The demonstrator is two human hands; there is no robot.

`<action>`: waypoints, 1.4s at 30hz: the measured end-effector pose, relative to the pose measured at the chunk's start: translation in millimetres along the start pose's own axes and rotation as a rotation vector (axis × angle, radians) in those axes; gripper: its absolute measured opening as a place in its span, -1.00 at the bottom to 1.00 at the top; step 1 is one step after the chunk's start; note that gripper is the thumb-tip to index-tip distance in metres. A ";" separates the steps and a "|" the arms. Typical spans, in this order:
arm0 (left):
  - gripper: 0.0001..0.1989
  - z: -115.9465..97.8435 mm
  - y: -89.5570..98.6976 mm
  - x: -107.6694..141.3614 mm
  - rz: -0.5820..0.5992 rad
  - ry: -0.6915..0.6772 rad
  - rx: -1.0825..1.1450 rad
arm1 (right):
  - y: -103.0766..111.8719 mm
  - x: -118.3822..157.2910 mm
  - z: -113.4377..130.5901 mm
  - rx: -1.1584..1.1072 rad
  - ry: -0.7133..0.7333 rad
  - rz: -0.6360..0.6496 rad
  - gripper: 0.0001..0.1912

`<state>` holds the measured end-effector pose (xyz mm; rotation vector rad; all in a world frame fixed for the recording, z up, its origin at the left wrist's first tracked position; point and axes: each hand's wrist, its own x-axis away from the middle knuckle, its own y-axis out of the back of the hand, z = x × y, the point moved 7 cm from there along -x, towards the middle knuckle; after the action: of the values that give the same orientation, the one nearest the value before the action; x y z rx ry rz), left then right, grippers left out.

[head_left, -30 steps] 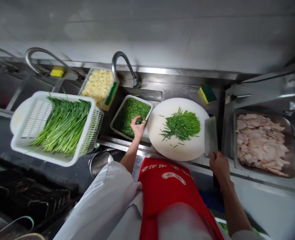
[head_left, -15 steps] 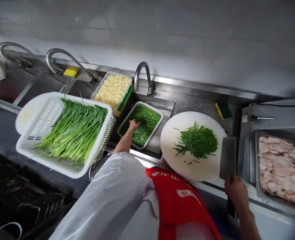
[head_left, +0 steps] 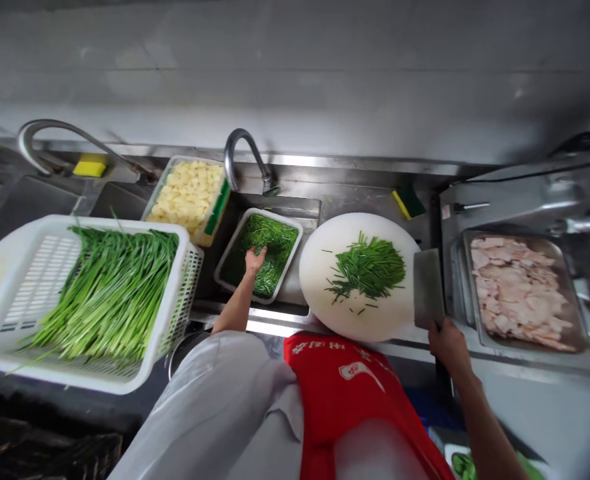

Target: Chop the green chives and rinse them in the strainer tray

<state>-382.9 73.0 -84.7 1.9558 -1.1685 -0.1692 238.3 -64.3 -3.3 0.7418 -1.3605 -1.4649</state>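
My left hand [head_left: 255, 259] is over the cut green stalks in a white basket [head_left: 221, 273] set in the sink; its fingers look bent, and whether they grip any greens cannot be made out. My right hand [head_left: 447, 339] is closed round the handle of a cleaver [head_left: 429, 287], whose broad blade lies beside the right edge of a round white cutting board [head_left: 319, 293]. A loose pile of cut green stalks [head_left: 372, 267] rests on that board. To the left, long uncut green stalks [head_left: 112, 293] fill much of a large white basket [head_left: 12, 357].
A tub of pale peeled pieces [head_left: 187, 197] stands behind the sink basket, near a curved faucet [head_left: 245, 137]. At right are a metal tray of pale meat [head_left: 519, 293] and a sponge [head_left: 408, 202]. Another yellow sponge [head_left: 91, 165] lies back left.
The view has shifted, moving the counter leftward in the picture and showing more at right. My left hand has turned slightly within the sink basket. My right hand still holds the cleaver.
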 end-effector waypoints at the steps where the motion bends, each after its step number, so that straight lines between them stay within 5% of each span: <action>1: -0.47 -15.5 -3.1 15.2 -0.027 -0.104 0.018 | 0.1 -2.1 -3.2 -0.039 -0.013 0.023 -0.69; 4: -0.41 -72.3 -27.4 90.3 -0.001 -0.635 0.045 | -2.6 -8.9 -19.6 -0.189 -0.088 0.080 -0.70; 6: -0.17 -99.9 -61.2 157.7 0.171 -0.996 -0.044 | -10.3 -11.1 -31.0 -0.351 -0.141 0.122 -0.70; 9: 0.11 -120.2 -113.9 230.9 0.315 -1.216 -0.255 | -30.8 -8.1 -39.1 -0.656 -0.184 0.200 -0.69; 13: 0.06 -159.0 -158.0 252.4 0.154 -1.117 -0.297 | -55.5 -0.5 -38.0 -0.911 -0.215 0.234 -0.61; 18: -0.27 -205.0 -189.4 266.8 0.018 -1.012 -0.231 | -68.3 0.4 -26.0 -0.943 -0.125 0.274 -0.60; 22: -0.31 -214.0 -207.5 298.2 0.026 -1.013 -0.151 | -75.4 4.9 -3.7 -0.878 0.039 0.339 -0.63; 27: -0.34 -215.5 -225.7 330.6 -0.027 -0.981 -0.047 | -81.4 17.1 22.4 -0.876 0.134 0.261 -0.69; 35: -0.49 -221.6 -227.7 357.5 -0.109 -1.019 0.053 | -83.4 39.5 28.7 -1.022 0.139 0.336 -0.61; 42: -0.48 -226.4 -211.7 365.4 -0.106 -1.012 0.093 | -74.3 46.0 25.9 -0.981 0.168 0.199 -0.59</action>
<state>73.8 -32.9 14.2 2.0376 -1.6876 -1.2907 181.0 -103.7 -62.1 0.0773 -0.4418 -1.6176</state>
